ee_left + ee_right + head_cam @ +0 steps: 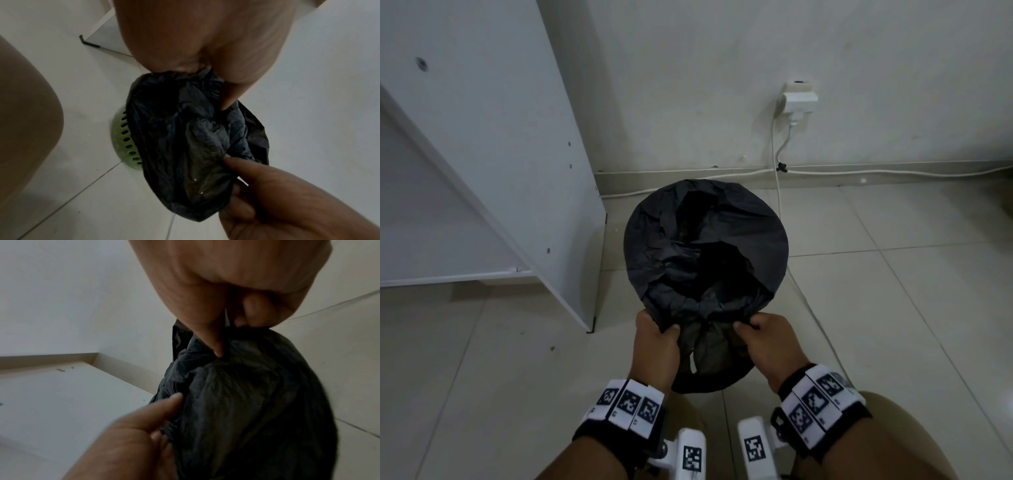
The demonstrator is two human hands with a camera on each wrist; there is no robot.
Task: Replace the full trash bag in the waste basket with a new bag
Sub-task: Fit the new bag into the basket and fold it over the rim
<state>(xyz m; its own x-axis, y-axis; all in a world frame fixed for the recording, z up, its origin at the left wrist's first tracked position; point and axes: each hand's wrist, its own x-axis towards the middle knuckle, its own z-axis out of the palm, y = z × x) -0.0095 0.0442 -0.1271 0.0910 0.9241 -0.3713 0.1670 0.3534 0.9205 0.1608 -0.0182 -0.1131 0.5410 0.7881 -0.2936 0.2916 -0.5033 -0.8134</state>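
One crinkled black plastic trash bag point(705, 246), one perforated green plastic waste basket point(125, 139), two bare hands, left point(654, 346) and right point(770, 346), one white wall plug point(798, 101) at one o'clock.

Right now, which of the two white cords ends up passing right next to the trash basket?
The cord dropping from the wall plug; it crosses the floor beside the bag-covered basket. The other cord hugs the baseboard.

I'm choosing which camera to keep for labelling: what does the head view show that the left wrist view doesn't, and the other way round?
Only the head view shows the wall socket with its cables, the white cabinet and both wristbands. Only the left wrist view shows the green perforated waste basket under the plastic. Both show the black trash bag draped over it on the tiled floor, with the left hand and the right hand each pinching its near edge.
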